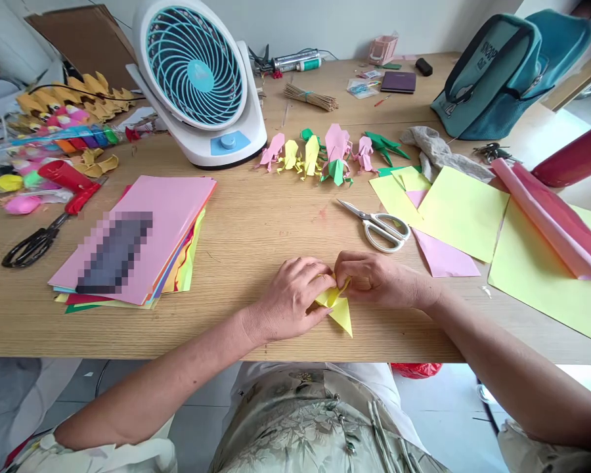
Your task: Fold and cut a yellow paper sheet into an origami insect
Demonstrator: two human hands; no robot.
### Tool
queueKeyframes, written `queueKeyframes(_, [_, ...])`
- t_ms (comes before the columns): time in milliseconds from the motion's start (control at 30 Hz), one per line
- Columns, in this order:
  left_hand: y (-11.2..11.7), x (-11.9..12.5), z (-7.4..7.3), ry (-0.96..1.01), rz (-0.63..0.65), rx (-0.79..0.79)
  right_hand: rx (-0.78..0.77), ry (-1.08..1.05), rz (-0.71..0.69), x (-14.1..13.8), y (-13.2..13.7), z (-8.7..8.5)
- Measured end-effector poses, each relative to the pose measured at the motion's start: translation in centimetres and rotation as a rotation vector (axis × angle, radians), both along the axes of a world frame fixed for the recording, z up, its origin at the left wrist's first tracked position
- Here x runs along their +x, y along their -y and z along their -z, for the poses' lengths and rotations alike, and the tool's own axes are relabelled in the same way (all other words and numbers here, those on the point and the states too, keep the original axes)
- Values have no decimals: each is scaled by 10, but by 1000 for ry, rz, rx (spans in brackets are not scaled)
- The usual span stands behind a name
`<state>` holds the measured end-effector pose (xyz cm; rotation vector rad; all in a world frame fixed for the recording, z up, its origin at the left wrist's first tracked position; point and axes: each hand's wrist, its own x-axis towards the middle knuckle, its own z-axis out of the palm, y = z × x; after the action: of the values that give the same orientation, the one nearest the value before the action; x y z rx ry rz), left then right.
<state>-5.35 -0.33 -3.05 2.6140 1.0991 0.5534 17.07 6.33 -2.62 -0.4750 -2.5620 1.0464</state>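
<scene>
Near the table's front edge, a small folded piece of yellow paper (342, 315) is between my two hands. My left hand (293, 299) grips it from the left, thumb below and fingers on top. With its fingertips, my right hand (374, 279) pinches a raised flap at the paper's upper right. One pointed corner of the paper sticks out toward me; the rest is partly covered by my fingers. White-handled scissors (385, 230) lie just beyond my right hand, blades toward the upper left.
Folded paper figures (335, 148) in pink, yellow and green stand in a row beyond. A colored paper stack (177, 197) lies left, near a fan (197, 72) and black-handled scissors (34, 246). Yellow sheets (465, 213) spread at right. A teal bag (497, 79) stands behind.
</scene>
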Motion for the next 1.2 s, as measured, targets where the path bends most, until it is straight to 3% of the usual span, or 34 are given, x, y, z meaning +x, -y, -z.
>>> queueKeyframes(333, [2,-2,7,20,18,125,-63,1,-2,5,2,0])
queueKeyframes(567, [-5,-4,3,42,25,166,-217,45,57,6,-3,0])
queueKeyframes(833, [-8,-10,-4,-126,99,316,-381,82,28,4,-5,-6])
queueKeyframes(1000, [-8,-9,-3,-134,117,348,-310,85,-1,4,-7,-5])
queueKeyframes(1200, [-9,-2,-1,31,61,194,-231,137,-18,4,-5,-9])
